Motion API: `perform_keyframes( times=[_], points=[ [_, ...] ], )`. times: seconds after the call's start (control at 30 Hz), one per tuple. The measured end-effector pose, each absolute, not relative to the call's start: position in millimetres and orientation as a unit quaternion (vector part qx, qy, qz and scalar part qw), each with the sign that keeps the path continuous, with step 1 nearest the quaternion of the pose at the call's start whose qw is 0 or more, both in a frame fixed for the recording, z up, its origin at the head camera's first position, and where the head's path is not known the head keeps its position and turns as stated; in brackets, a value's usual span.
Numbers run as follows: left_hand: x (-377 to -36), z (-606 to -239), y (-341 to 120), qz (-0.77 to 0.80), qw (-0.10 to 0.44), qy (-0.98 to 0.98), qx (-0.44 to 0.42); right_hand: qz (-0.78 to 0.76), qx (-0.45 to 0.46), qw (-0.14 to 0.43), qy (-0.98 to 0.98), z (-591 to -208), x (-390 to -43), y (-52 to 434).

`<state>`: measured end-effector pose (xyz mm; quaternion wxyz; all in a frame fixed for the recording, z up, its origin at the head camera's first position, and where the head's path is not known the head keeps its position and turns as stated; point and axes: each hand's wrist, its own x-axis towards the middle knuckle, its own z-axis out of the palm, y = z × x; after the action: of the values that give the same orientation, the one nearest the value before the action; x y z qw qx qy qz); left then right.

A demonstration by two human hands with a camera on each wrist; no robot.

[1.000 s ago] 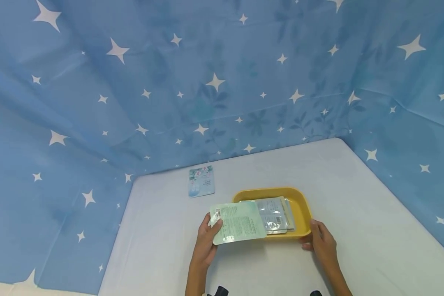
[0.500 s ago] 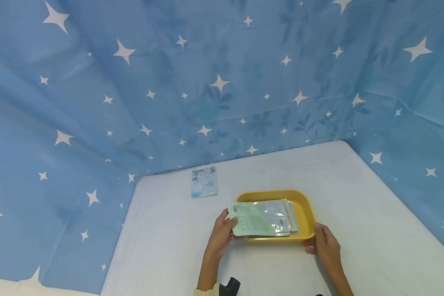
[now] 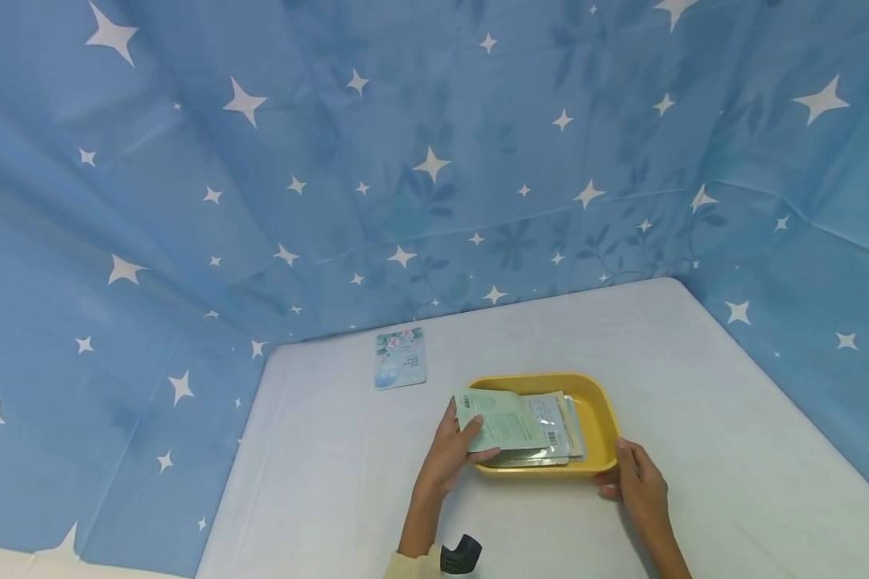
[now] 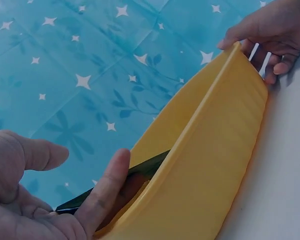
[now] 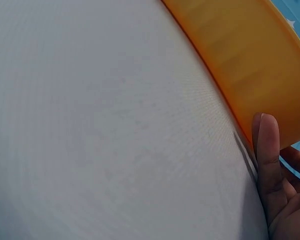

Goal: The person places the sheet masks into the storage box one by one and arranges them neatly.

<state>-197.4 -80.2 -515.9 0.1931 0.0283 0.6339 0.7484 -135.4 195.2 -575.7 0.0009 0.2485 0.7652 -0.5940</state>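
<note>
My left hand (image 3: 445, 454) is at the left end of a yellow tray (image 3: 599, 418). A pale green printed packet (image 3: 507, 422) lies at a slant over other packets there. In the head view my left thumb crosses its near-left corner. The left wrist view shows that thumb raised clear of a dark, edge-on sheet (image 4: 140, 170), with one finger (image 4: 110, 185) extended along it by the rim. My right hand (image 3: 640, 482) grips the tray's near right corner, thumb (image 5: 268, 137) against the outer wall. Silvery and pale packets (image 3: 550, 422) lie partly hidden under the green one.
A blue packet with a floral print (image 3: 401, 359) lies on the white table (image 3: 333, 450), back left of the tray. A blue curtain with white stars (image 3: 434, 161) borders the table behind and at the sides.
My left hand has moved right, bringing the green packet from the tray's left edge over the packets inside. My right hand stays at the tray's corner. The view has shifted slightly.
</note>
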Motion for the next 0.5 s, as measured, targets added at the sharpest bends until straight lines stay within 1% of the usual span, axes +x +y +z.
perform_keyframes(
  times=[0.17, 0.27, 0.4, 0.5],
  points=[
    [-197.6, -514.2, -69.6, 0.69, 0.159, 0.706, -0.009, -0.596, 0.245, 0.002, 0.765, -576.3, -134.6, 196.0],
    [-197.5, -514.6, -62.9, 0.658, 0.154, 0.737, -0.025, -0.597, 0.244, 0.003, 0.765, -576.8, -134.5, 196.4],
    [-199.4, -516.4, -53.2, 0.632, 0.154, 0.759, -0.024, -0.597, 0.245, -0.002, 0.764, -578.6, -135.7, 197.1],
    [-200.2, -517.8, -48.6, 0.601, 0.142, 0.786, -0.02, -0.599, 0.246, -0.006, 0.762, -579.3, -136.3, 196.6]
  ],
)
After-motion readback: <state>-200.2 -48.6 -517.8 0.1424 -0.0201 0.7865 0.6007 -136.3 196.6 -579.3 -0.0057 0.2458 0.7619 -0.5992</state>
